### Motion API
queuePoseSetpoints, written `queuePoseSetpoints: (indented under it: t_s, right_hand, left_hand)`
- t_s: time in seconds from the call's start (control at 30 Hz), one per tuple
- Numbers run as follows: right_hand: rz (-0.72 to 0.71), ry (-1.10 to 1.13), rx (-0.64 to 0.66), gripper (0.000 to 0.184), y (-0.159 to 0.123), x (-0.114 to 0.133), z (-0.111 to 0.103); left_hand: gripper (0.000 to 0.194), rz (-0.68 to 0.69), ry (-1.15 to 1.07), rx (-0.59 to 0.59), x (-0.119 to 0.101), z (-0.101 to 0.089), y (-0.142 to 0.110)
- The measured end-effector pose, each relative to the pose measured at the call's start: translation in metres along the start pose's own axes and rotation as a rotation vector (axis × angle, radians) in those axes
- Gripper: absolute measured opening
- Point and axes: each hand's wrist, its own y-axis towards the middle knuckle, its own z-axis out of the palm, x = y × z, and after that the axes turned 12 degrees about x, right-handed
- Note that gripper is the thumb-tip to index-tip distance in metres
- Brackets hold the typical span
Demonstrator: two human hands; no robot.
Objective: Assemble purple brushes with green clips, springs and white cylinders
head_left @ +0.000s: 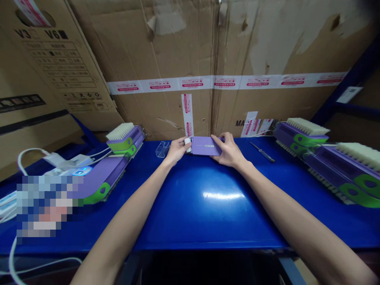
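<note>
A flat purple device [206, 145] with pale lettering lies at the far middle of the blue table [208, 206]. My right hand [228, 151] grips its right end, fingers curled over the top edge. My left hand [176, 149] pinches a small white part [187, 142] against the device's left end. Both arms reach straight forward across the table.
A small clear plastic piece [162, 149] lies just left of my left hand. A thin screwdriver [263, 152] lies to the right. Purple-and-green brush units sit at the left [118, 156] and right [326, 158]. White cables and a charger [74, 166] lie far left. Cardboard boxes [190, 59] wall the back.
</note>
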Motion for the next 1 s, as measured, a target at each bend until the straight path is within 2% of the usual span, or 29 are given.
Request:
queuePoseSetpoints:
  t_s: [0.2,0.4,0.57,0.73,0.83,1.0]
  right_hand:
    - [0.007,-0.028,-0.001,0.073,0.001,0.001,0.000]
    - [-0.005,-0.020,-0.008,0.073,0.000,0.000,0.001]
    - [-0.007,-0.005,0.006,0.073,0.001,0.002,0.001]
    - [0.012,-0.012,0.020,0.074,0.001,0.001,0.000]
    - [0.006,-0.055,0.006,0.071,0.000,-0.001,0.000]
    - [0.008,-0.099,-0.056,0.067,-0.001,-0.002,0.001]
  left_hand:
    - [0.042,0.037,0.019,-0.070,0.000,0.005,0.000]
    - [0.038,0.002,0.065,-0.011,-0.002,-0.001,-0.001]
    - [0.036,0.065,0.116,0.056,-0.005,-0.005,-0.002]
    - [0.046,0.098,0.086,0.112,-0.007,-0.002,-0.004]
    - [0.050,0.055,0.036,0.105,-0.007,0.001,-0.005]
    - [0.050,-0.100,-0.171,0.047,-0.008,0.009,-0.005]
